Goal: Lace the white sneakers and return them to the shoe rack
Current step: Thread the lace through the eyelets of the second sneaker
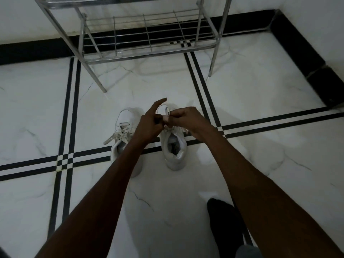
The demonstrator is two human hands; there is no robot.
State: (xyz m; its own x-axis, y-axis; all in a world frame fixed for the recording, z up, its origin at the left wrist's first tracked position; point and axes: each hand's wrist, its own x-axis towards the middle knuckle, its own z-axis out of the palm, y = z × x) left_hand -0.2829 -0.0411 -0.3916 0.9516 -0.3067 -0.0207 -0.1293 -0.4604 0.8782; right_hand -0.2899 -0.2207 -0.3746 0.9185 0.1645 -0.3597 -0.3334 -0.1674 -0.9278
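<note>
My dark sock-clad foot [223, 220] nearest, on white marble floor with black stripes [260, 101]; right white sneaker [174, 148] under both hands; my left hand [150, 123] pinching white flat lace [168, 110], index finger sticking out; my right hand [186, 118] clamped on same lace; risk: loop slips, knot loosens; left white sneaker [123, 125] beside, bow trailing, could snag; chrome wire shoe rack [149, 43] beyond, empty, slick rails.
</note>
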